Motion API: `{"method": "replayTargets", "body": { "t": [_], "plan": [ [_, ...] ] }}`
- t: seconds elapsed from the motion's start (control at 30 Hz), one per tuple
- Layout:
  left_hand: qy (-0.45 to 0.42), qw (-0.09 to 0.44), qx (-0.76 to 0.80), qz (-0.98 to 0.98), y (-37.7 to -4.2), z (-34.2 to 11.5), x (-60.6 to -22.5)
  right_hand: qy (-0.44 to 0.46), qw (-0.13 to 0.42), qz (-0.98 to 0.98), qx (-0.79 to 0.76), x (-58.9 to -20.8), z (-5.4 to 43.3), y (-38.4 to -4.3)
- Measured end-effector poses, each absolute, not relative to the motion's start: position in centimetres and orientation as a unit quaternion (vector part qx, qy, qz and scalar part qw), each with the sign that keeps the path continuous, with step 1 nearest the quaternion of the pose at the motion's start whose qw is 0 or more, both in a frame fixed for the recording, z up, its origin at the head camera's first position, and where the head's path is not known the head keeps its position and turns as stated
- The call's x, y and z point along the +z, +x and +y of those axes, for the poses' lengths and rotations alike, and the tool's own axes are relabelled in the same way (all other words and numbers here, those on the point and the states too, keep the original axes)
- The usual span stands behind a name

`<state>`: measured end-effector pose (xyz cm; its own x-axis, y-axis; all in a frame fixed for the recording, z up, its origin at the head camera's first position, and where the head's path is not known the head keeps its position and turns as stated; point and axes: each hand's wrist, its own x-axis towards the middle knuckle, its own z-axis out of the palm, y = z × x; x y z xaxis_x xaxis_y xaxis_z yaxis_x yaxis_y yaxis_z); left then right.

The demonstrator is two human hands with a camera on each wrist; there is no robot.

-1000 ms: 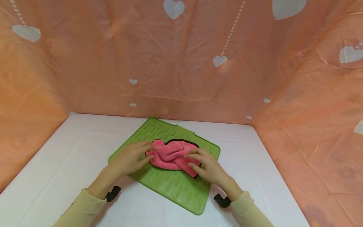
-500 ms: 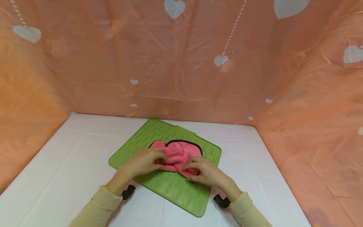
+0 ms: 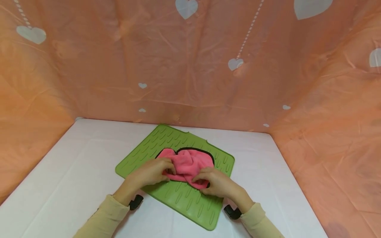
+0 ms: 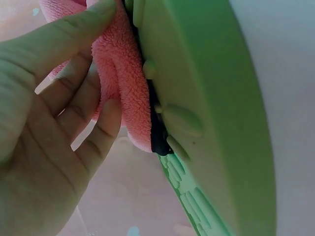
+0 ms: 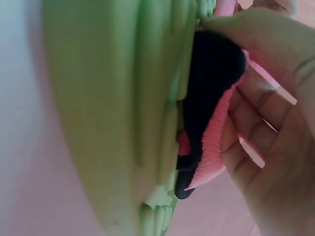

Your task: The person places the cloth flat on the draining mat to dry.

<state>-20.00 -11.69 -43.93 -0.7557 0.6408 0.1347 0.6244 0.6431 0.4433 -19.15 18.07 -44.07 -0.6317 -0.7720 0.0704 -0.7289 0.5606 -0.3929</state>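
A crumpled pink plush cloth [image 3: 189, 163] with black edging lies on a green ridged mat [image 3: 146, 145]. My left hand [image 3: 153, 171] pinches the cloth's left side near its front edge. In the left wrist view the thumb presses on the pink fabric [image 4: 125, 83], and the fingers curl behind it. At the front right corner, my right hand [image 3: 218, 182] holds the cloth between thumb and curled fingers. From the right wrist, the black edging [image 5: 211, 73] shows close against the mat's ridges, and the thumb lies along its top. Folds cross the cloth between the hands.
The mat sits turned at an angle on a white-covered table [image 3: 80, 162]. Orange sheeting with white hearts [image 3: 184, 76] walls the back and both sides. Black devices sit at the left wrist [image 3: 136, 202] and right wrist [image 3: 232, 212].
My left hand has moved right and taken hold of the cloth's left side. The right hand has closed on its front right corner and shifted slightly toward me. The cloth's folds have changed.
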Motion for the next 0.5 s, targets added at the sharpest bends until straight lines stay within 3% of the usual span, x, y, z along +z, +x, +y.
{"method": "replayTargets", "body": {
  "t": [0.33,0.5],
  "plan": [
    [0.357,0.001,0.245,0.901,-20.0,-11.9,-43.9,-0.421,0.057,0.871,-0.245,-43.7,18.6,-19.2],
    [0.363,0.004,0.278,0.889,-20.5,-12.7,-43.3,-0.42,0.024,0.852,-0.311,-43.2,19.3,-19.6]
  ]
}}
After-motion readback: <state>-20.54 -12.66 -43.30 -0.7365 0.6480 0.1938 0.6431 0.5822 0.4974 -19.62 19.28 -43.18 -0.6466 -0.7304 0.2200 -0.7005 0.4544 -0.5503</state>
